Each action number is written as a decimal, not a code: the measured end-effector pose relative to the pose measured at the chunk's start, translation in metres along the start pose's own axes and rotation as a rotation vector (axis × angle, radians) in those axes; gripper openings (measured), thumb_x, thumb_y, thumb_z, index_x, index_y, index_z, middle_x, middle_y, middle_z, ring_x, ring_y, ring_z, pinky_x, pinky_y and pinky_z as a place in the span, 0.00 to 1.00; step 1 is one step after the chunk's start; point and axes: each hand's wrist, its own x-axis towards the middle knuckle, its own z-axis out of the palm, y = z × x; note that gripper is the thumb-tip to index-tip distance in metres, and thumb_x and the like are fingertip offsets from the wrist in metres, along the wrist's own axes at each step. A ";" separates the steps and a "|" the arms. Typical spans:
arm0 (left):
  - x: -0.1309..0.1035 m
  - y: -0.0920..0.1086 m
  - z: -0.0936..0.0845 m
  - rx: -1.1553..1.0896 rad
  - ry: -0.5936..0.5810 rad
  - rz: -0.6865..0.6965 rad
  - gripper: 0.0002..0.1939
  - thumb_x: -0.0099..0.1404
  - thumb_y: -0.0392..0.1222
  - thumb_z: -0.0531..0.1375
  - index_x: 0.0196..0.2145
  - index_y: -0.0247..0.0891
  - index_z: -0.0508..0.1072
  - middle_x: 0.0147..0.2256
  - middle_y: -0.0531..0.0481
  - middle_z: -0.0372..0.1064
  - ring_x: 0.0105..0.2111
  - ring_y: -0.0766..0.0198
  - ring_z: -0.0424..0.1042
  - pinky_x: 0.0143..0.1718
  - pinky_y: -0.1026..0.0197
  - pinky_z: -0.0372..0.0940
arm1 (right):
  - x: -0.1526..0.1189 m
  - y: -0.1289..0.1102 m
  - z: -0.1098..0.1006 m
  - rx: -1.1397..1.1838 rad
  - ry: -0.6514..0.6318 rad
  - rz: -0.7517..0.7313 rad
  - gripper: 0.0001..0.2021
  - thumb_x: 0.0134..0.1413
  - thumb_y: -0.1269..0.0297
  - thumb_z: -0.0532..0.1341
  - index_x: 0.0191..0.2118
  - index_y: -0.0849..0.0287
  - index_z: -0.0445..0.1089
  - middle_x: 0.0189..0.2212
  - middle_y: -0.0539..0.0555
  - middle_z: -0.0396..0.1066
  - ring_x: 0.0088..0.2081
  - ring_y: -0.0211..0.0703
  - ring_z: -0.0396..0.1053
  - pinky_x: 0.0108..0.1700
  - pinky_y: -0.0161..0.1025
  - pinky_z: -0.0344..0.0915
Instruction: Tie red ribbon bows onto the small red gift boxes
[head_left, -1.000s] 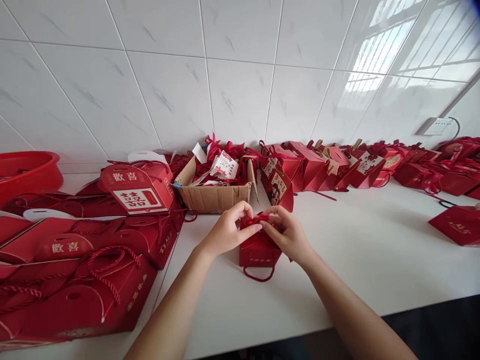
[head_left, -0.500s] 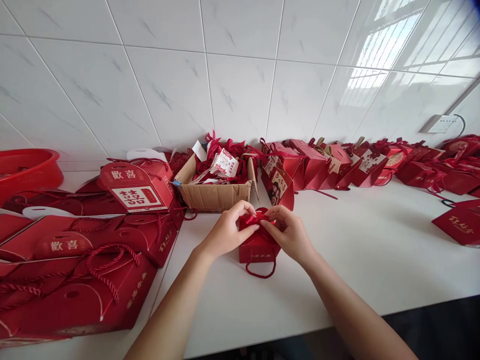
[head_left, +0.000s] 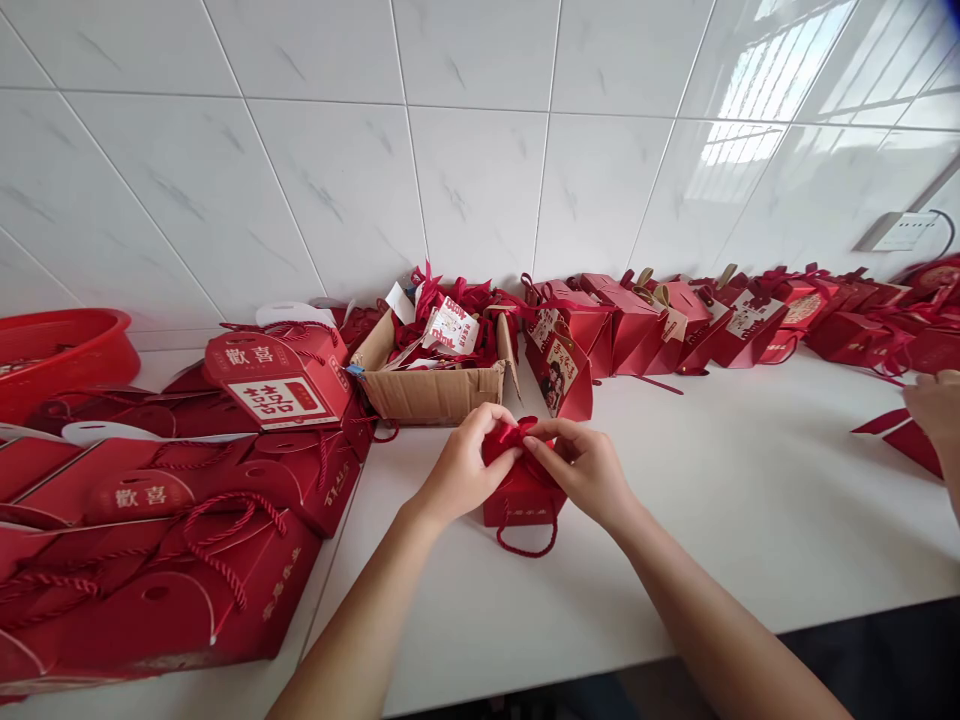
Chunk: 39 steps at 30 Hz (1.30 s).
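A small red gift box (head_left: 525,505) stands on the white table, its twisted cord handle hanging toward me at the front. On top of the box is a red ribbon (head_left: 511,437), looped like a bow. My left hand (head_left: 469,460) pinches the ribbon from the left between thumb and fingers. From the right, my right hand (head_left: 581,465) also pinches it, its fingertips close to those of the left. The hands partly cover the top of the box.
A cardboard box (head_left: 435,395) of ribbons and cards stands behind my hands. Red boxes (head_left: 150,590) fill the left side, near a red basin (head_left: 67,350). More gift boxes (head_left: 637,325) line the wall. Another person's hand (head_left: 937,410) touches a red box at the right edge.
Another person's hand has come in at the right edge, at the red box there. My fingers have shifted slightly on the ribbon, and the view has moved a little.
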 end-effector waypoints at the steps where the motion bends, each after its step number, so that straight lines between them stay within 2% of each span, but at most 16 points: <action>1: 0.000 0.000 0.000 0.005 0.009 0.002 0.07 0.63 0.37 0.57 0.40 0.40 0.64 0.38 0.49 0.66 0.39 0.63 0.67 0.44 0.59 0.63 | 0.000 -0.001 -0.001 -0.025 -0.022 -0.020 0.13 0.52 0.54 0.63 0.37 0.59 0.74 0.25 0.51 0.71 0.19 0.33 0.55 0.21 0.34 0.55; 4: 0.000 0.001 0.001 0.013 0.029 0.008 0.06 0.62 0.36 0.57 0.38 0.41 0.65 0.37 0.50 0.67 0.39 0.62 0.67 0.44 0.58 0.63 | -0.001 -0.002 -0.004 -0.097 -0.069 -0.073 0.16 0.47 0.55 0.67 0.41 0.57 0.74 0.28 0.52 0.72 0.21 0.33 0.56 0.23 0.34 0.58; 7: 0.001 0.001 0.002 0.001 0.040 0.010 0.06 0.62 0.36 0.57 0.38 0.41 0.65 0.38 0.49 0.67 0.41 0.61 0.68 0.46 0.57 0.63 | -0.001 -0.001 -0.006 -0.161 -0.079 -0.116 0.14 0.52 0.61 0.63 0.46 0.56 0.73 0.29 0.51 0.72 0.22 0.34 0.58 0.26 0.35 0.61; 11: 0.000 0.002 0.002 -0.004 0.030 -0.001 0.06 0.63 0.36 0.57 0.38 0.41 0.66 0.38 0.49 0.69 0.41 0.61 0.68 0.46 0.58 0.64 | -0.002 0.000 -0.005 -0.197 -0.092 -0.189 0.13 0.56 0.64 0.60 0.47 0.55 0.73 0.34 0.53 0.72 0.26 0.37 0.63 0.30 0.37 0.65; 14: 0.001 0.003 0.000 -0.006 0.031 -0.001 0.06 0.63 0.36 0.57 0.39 0.41 0.66 0.38 0.49 0.69 0.40 0.62 0.69 0.45 0.59 0.64 | -0.002 0.002 -0.003 -0.249 -0.026 -0.247 0.11 0.55 0.64 0.60 0.44 0.55 0.75 0.40 0.57 0.71 0.34 0.43 0.67 0.36 0.42 0.68; 17: 0.002 0.003 -0.003 0.006 0.036 0.028 0.06 0.62 0.36 0.58 0.38 0.40 0.66 0.39 0.49 0.70 0.41 0.62 0.70 0.45 0.59 0.65 | -0.002 0.006 -0.002 -0.323 0.081 -0.281 0.08 0.54 0.64 0.62 0.38 0.54 0.78 0.46 0.58 0.69 0.45 0.51 0.65 0.46 0.50 0.67; 21: 0.002 0.004 -0.007 0.219 0.038 0.115 0.06 0.62 0.32 0.56 0.36 0.40 0.67 0.36 0.50 0.71 0.38 0.61 0.71 0.46 0.55 0.62 | -0.002 0.009 0.000 -0.301 0.094 -0.199 0.06 0.53 0.65 0.62 0.35 0.52 0.78 0.52 0.56 0.67 0.51 0.54 0.62 0.53 0.58 0.62; 26: 0.002 0.005 -0.006 0.414 0.013 0.212 0.06 0.63 0.32 0.55 0.37 0.39 0.68 0.34 0.49 0.71 0.36 0.61 0.68 0.44 0.55 0.61 | -0.002 0.011 0.003 -0.144 0.039 0.017 0.06 0.53 0.64 0.61 0.33 0.55 0.76 0.55 0.58 0.64 0.57 0.55 0.58 0.58 0.58 0.55; 31: 0.002 0.003 -0.005 0.387 -0.014 0.198 0.08 0.63 0.30 0.54 0.39 0.39 0.68 0.35 0.48 0.70 0.36 0.60 0.67 0.44 0.55 0.62 | -0.001 0.008 0.001 -0.082 -0.062 0.112 0.08 0.54 0.61 0.59 0.33 0.57 0.74 0.57 0.58 0.61 0.60 0.54 0.56 0.60 0.56 0.53; 39: 0.001 0.001 0.000 0.251 0.022 0.140 0.09 0.63 0.31 0.54 0.41 0.39 0.66 0.38 0.47 0.67 0.42 0.59 0.69 0.45 0.55 0.65 | 0.001 0.004 -0.004 -0.014 -0.210 0.071 0.10 0.58 0.61 0.56 0.34 0.58 0.73 0.58 0.59 0.59 0.61 0.50 0.55 0.59 0.50 0.55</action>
